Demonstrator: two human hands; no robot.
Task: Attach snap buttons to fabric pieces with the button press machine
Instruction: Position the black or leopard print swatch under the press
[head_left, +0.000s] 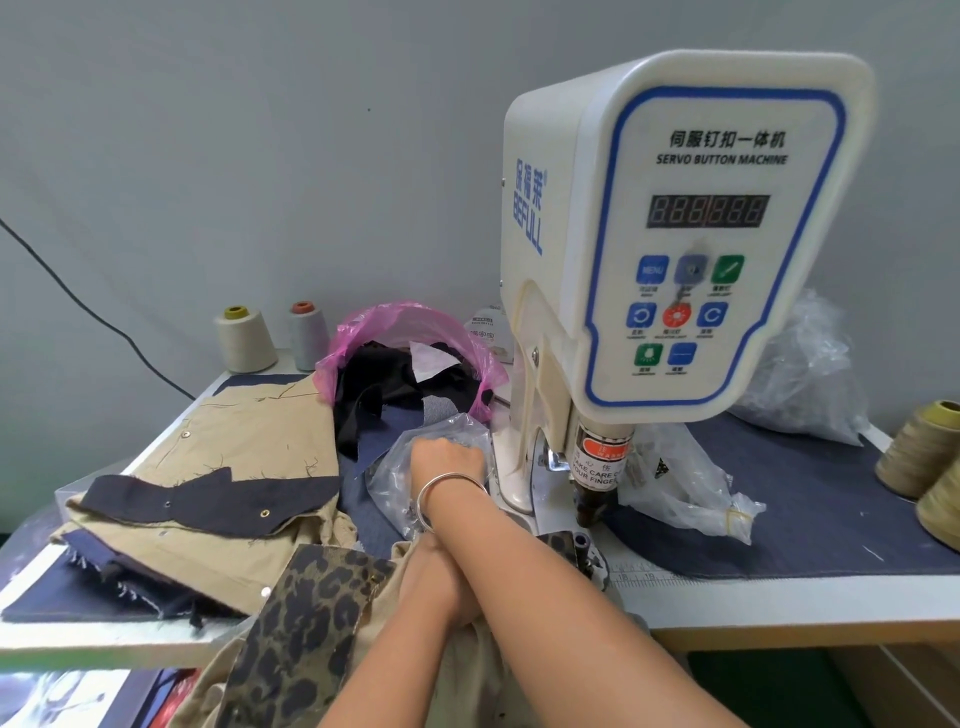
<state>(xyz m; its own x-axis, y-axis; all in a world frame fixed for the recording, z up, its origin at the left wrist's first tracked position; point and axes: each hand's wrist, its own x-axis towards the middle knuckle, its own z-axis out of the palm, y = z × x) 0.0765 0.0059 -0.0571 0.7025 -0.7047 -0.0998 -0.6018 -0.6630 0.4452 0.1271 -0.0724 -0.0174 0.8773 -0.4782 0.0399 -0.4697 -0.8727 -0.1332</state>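
Fingers of right hand (445, 457) buried in clear plastic bag (415, 467), grip unclear; left hand (436, 582) mostly hidden. White counter (779, 605), navy denim mat (805, 499), grey wall (208, 156).

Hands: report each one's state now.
Left hand: grip hidden under the right forearm; cannot tell.
Right hand: fingers inside the clear bag; cannot tell.

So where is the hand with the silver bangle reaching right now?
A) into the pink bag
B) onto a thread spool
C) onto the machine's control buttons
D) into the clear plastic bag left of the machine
D: the right hand, with the silver bangle on its wrist, is pushed into the crumpled clear plastic bag beside the button machine, well below its panel and short of the pink bag.
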